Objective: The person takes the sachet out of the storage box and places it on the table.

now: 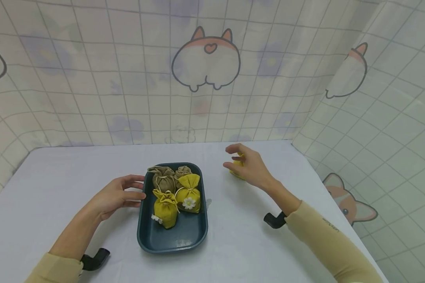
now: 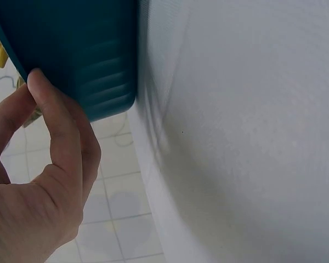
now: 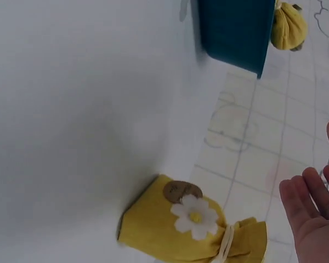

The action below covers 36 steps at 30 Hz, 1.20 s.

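Just beneath right hand (image 1: 249,167), yellow pouch (image 3: 181,230)

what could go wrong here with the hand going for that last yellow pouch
The right hand is open over the yellow pouch and not gripping it; a loose pinch on the drawstring could let it slip. The pouch lies near the table's far right edge, so a nudge might push it off. The left hand only touches the blue tray at its rim, so the tray, holding four pouches, could slide.
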### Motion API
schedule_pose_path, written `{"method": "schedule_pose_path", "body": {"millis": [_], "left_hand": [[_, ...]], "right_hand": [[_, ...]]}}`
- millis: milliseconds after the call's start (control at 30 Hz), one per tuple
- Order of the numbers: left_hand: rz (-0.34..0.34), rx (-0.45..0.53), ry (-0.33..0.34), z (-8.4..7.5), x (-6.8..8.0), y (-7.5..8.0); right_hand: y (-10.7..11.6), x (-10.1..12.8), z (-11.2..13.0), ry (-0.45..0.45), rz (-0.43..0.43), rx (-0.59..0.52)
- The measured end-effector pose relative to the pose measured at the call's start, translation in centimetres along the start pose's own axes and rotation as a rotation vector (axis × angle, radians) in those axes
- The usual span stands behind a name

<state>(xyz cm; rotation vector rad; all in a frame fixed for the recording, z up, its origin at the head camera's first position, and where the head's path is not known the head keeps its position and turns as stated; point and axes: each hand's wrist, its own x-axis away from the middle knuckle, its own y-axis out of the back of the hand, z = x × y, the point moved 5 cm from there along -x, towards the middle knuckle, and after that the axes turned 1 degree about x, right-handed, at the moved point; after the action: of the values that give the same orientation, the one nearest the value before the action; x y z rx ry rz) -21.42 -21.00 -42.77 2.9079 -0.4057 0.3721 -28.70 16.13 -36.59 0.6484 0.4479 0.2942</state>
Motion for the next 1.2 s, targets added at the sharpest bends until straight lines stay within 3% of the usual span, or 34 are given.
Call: {"method": "schedule_pose_path", "body": {"millis": [467, 800, 1200], "left_hand": [[0.010, 0.005, -0.008, 0.1, 0.0, 0.0], [0.009, 0.004, -0.013, 0.0, 0.1, 0.0], [0.005, 0.009, -0.013, 0.0, 0.1, 0.0]], "right_hand": [[-5.7, 0.4, 1.9, 0.143, 0.225, -0.008], [-7.5, 0.3, 2.5, 0.169, 0.246, 0.077], [-8.4, 0.6, 2.8, 0.162, 0.251, 0.085]]}}
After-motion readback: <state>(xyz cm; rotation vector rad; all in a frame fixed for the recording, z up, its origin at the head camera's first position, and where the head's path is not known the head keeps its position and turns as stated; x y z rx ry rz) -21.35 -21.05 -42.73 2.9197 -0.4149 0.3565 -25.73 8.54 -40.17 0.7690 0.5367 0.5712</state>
